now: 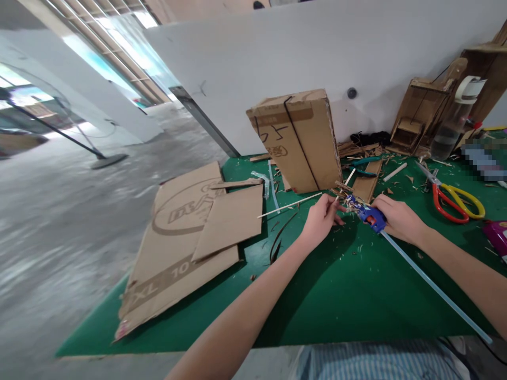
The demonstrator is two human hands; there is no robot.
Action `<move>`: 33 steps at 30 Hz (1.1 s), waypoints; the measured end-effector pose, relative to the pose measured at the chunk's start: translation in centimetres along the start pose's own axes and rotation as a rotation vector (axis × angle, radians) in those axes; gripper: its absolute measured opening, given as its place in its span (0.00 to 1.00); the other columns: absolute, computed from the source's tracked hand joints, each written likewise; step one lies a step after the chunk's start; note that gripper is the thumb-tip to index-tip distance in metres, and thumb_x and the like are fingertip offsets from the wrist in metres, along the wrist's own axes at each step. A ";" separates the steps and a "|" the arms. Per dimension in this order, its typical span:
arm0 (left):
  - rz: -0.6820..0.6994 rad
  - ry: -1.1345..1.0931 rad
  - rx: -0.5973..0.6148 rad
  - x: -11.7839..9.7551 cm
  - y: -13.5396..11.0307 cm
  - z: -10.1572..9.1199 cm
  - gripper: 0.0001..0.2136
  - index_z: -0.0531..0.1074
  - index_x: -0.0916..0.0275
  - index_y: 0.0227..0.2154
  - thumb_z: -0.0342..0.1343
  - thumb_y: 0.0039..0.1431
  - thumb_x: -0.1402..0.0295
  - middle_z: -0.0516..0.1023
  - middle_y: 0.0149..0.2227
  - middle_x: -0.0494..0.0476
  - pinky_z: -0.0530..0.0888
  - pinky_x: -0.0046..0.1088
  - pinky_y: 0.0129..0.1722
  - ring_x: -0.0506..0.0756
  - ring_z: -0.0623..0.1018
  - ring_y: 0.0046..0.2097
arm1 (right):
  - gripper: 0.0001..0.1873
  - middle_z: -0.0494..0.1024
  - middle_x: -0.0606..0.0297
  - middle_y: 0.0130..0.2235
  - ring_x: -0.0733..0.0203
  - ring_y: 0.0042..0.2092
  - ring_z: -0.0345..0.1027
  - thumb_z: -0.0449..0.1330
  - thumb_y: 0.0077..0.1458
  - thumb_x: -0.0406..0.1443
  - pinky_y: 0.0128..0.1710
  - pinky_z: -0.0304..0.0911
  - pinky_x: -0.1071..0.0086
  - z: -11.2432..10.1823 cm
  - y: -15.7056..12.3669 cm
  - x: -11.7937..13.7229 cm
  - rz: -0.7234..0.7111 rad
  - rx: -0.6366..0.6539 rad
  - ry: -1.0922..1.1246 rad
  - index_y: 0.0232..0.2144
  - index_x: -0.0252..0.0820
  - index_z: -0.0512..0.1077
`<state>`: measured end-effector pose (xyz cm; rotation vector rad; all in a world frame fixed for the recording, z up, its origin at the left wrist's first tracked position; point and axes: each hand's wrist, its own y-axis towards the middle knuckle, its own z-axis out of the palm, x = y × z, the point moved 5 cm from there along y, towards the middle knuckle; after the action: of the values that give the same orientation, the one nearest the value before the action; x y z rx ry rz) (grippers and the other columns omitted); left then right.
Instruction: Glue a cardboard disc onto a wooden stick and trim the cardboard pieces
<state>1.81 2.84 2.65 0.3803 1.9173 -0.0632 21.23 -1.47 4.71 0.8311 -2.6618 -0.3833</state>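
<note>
My right hand (400,217) is wrapped round a small blue glue gun (370,216), from whose back a long clear glue stick (435,287) runs toward me. The gun's tip points left at a little cluster of thin wooden sticks (341,191). My left hand (321,217) is closed in a pinch on a long thin wooden stick (291,205) that reaches left over the green table mat (340,295). Both hands meet just in front of an upright cardboard box (297,140).
Flat cardboard sheets (190,237) hang over the mat's left edge. Red and yellow scissors (455,199), teal pliers (362,166), a clear bottle (453,124) and a cardboard model (422,113) sit at the right back. Wood scraps litter the mat. A white wall stands behind.
</note>
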 end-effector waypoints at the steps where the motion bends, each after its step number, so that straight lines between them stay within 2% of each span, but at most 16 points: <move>1: 0.000 -0.004 -0.001 0.0 0.0 0.0 0.11 0.59 0.59 0.33 0.45 0.65 0.58 0.80 0.37 0.54 0.71 0.23 0.21 0.49 0.78 0.23 | 0.09 0.71 0.58 0.40 0.59 0.34 0.68 0.54 0.57 0.37 0.28 0.59 0.67 0.0 0.0 0.0 0.008 0.006 -0.011 0.40 0.41 0.65; 7: -0.014 0.004 -0.003 0.1 0.0 0.0 0.12 0.59 0.59 0.34 0.44 0.65 0.56 0.80 0.39 0.56 0.71 0.23 0.21 0.49 0.79 0.24 | 0.05 0.71 0.59 0.37 0.59 0.32 0.68 0.53 0.57 0.36 0.27 0.58 0.67 0.2 0.0 -0.1 0.030 0.037 -0.034 0.36 0.41 0.64; 15: -0.002 0.048 -0.026 -0.2 -0.1 -0.2 0.14 0.61 0.60 0.32 0.46 0.64 0.53 0.81 0.33 0.54 0.69 0.24 0.20 0.50 0.78 0.22 | 0.13 0.72 0.56 0.46 0.56 0.38 0.70 0.55 0.58 0.37 0.32 0.63 0.66 -0.1 0.0 0.1 0.013 0.010 0.020 0.45 0.40 0.65; 22: -0.038 0.054 -0.037 -0.3 -0.3 -0.4 0.14 0.62 0.61 0.31 0.48 0.62 0.54 0.80 0.30 0.55 0.70 0.23 0.21 0.51 0.78 0.22 | 0.10 0.72 0.57 0.43 0.57 0.38 0.70 0.55 0.58 0.37 0.33 0.63 0.66 -0.1 0.0 0.0 0.014 -0.002 0.042 0.42 0.41 0.65; 33: -0.027 0.108 -0.060 -0.7 -0.5 -0.4 0.13 0.63 0.60 0.29 0.50 0.60 0.55 0.80 0.27 0.54 0.70 0.24 0.20 0.51 0.77 0.21 | 0.07 0.71 0.59 0.39 0.60 0.33 0.67 0.54 0.58 0.39 0.28 0.59 0.67 0.1 0.1 0.0 0.014 0.027 0.004 0.37 0.41 0.65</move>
<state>1.51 2.34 3.38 0.3230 2.0262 -0.0023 21.15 -1.42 4.67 0.8200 -2.6738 -0.3425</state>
